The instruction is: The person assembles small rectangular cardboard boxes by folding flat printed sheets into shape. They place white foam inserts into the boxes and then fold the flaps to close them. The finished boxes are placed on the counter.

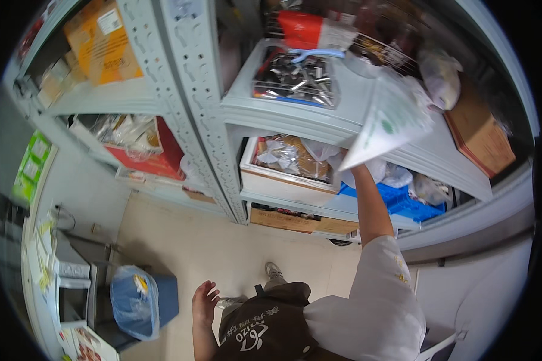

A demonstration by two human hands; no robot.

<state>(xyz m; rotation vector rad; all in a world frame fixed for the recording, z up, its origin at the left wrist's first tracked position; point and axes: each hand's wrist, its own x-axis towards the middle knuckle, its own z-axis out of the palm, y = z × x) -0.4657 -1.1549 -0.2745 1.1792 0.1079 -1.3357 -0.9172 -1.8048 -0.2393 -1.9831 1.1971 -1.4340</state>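
Observation:
My right hand (pixel 347 157) reaches up to the metal shelving, at the right end of a white box (pixel 290 184) holding clear-wrapped packets. A white triangular plastic bag (pixel 384 123) with green print hangs over the shelf edge above, and its tip covers most of that hand. The fingers are hidden, so whether they grip anything does not show. Low in front of my body, my left hand (pixel 205 301) hangs free over the floor, its fingers loosely bent and apart, holding nothing.
Above the white box, a clear bin (pixel 295 81) of metal pieces stands on a shelf. A blue crate (pixel 411 203) with bags sits right of my forearm. A red box (pixel 150 157) occupies the left shelving. A blue lined trash bin (pixel 162 301) stands at floor level on the left.

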